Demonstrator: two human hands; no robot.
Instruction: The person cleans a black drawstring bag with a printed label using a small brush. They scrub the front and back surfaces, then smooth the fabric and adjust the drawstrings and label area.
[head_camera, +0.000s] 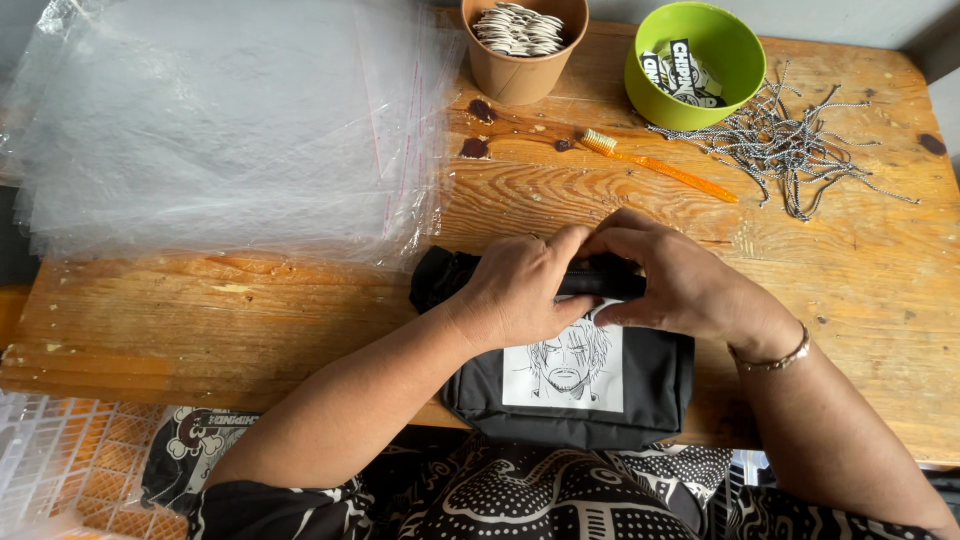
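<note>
A person's left hand (520, 290) and right hand (670, 285) meet over the top edge of a small black pouch (575, 385) that lies at the near edge of the wooden table (300, 320), overhanging it slightly toward the person. Both hands have their fingers curled and closed on the pouch's dark upper rim, thumbs nearly touching; a white panel with a line-drawn face shows below them. A bracelet (775, 358) circles the right wrist. A stack of clear plastic bags (220, 130) covers the far left corner. At the far edge stand a brown paper cup (520, 70) of small discs and, to its right, a green bowl (700, 95) holding printed labels. An orange toothbrush (660, 165) lies just before them, near a loose heap of black-and-white cords (790, 145) toward the far right corner.
</note>
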